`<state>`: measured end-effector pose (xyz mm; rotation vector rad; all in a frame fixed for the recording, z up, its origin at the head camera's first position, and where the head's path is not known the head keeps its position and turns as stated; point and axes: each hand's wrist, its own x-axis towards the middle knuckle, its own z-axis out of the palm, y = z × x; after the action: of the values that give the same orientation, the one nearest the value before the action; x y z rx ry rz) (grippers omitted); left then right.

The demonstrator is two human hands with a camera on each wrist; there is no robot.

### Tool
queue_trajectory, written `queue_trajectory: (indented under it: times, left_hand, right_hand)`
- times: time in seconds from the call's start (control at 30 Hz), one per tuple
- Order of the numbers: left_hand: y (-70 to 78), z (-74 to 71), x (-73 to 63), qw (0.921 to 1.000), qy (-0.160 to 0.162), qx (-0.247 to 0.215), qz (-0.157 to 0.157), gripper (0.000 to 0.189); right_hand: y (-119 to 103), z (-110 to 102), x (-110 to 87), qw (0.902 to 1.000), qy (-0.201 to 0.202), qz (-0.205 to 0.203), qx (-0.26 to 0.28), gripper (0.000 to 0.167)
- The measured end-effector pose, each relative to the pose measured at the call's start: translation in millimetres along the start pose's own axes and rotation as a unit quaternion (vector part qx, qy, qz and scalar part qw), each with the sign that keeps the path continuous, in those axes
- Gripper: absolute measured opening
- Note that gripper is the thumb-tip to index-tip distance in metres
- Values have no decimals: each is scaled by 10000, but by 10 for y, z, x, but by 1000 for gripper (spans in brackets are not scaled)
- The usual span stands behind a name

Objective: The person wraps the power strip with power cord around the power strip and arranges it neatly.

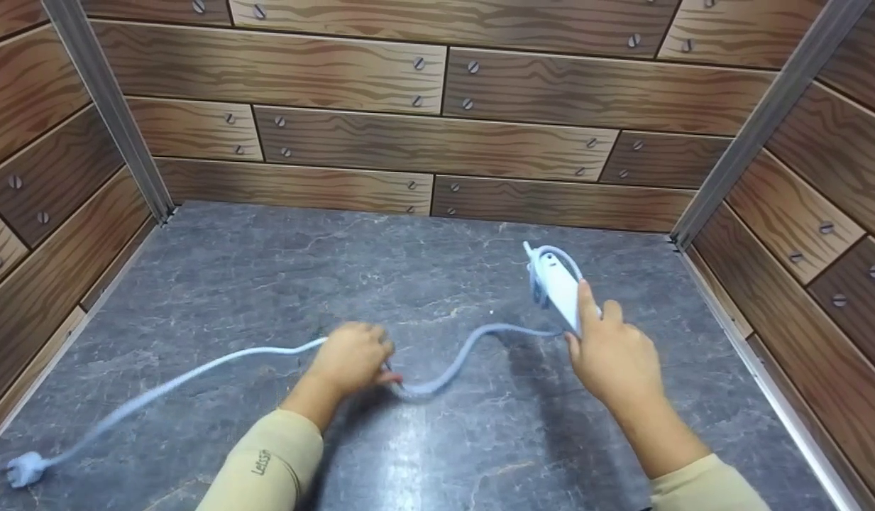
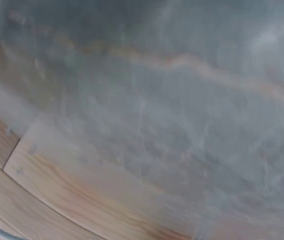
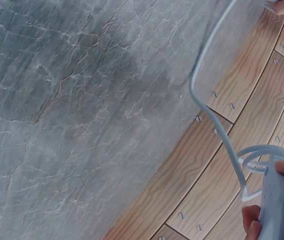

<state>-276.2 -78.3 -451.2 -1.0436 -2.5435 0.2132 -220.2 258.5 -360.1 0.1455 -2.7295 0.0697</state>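
In the head view my right hand point(image 1: 617, 358) grips a white power strip point(image 1: 561, 291), held tilted on the right side. Loops of its cord point(image 3: 256, 155) wrap round the strip's far end, as the right wrist view also shows. My left hand point(image 1: 352, 358) holds the white cord point(image 1: 217, 362) partway along, near the middle. Between the two hands the cord hangs in a loose wave. Its other stretch runs left to a plug point(image 1: 27, 470) at the lower left. The left wrist view is blurred and shows little of the hand.
A dark grey marbled tabletop point(image 1: 302, 262) lies under both hands. Wood-patterned panels point(image 1: 352, 135) wall it in at the back and both sides, with metal posts point(image 1: 114, 106) at the back corners. A metal strip point(image 1: 785, 404) edges the right side.
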Motion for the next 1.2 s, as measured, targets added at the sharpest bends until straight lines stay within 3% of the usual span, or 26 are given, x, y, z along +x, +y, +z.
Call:
queue_trajectory:
  times: [0.13, 0.27, 0.37, 0.47, 0.53, 0.6, 0.7, 0.9, 0.97, 1.03, 1.1, 1.2]
  left_hand:
    - [158, 37, 52, 9964, 181, -369, 741, 44]
    - [303, 48, 140, 9836, 392, -550, 1675, 28]
    - [391, 40, 206, 9626, 612, -67, 2637, 23]
    - [439, 33, 245, 9297, 952, 723, 3484, 19]
    - [436, 38, 244, 9125, 1104, 1046, 3799, 20]
    - [405, 53, 218, 9075, 1074, 1193, 3882, 20]
    - [326, 94, 160, 9236, 772, 1080, 3596, 21]
    - [267, 148, 73, 9638, 62, 865, 2523, 19]
    - [351, 133, 82, 9784, -310, 396, 2003, 19]
    - [499, 105, 111, 9876, -699, -362, 1359, 23]
    - [691, 68, 149, 9847, -980, -1273, 671, 34]
    - [990, 7, 215, 9547, -1288, -2675, -221, 60]
  right_hand:
    - [-34, 2, -3, 9999, -87, -54, -6, 68]
    - [-47, 29, -23, 9999, -137, -74, 5, 68]
    - [-46, 61, -46, 9998, -152, -89, -14, 69]
    - [-40, 89, -63, 9998, -204, -73, -43, 69]
    - [-39, 100, -71, 9996, -281, -39, -40, 70]
    - [-39, 103, -76, 9993, -365, -2, -29, 70]
    - [-41, 107, -84, 9991, -427, 15, -7, 70]
    - [-60, 111, -89, 9992, -401, 4, 59, 69]
    - [-67, 111, -88, 9991, -418, 31, 84, 69]
    - [-76, 110, -87, 9988, -468, 62, 102, 69]
    - [-86, 110, -82, 9984, -541, 92, 112, 69]
    - [-106, 111, -73, 9978, -605, 132, 252, 69]
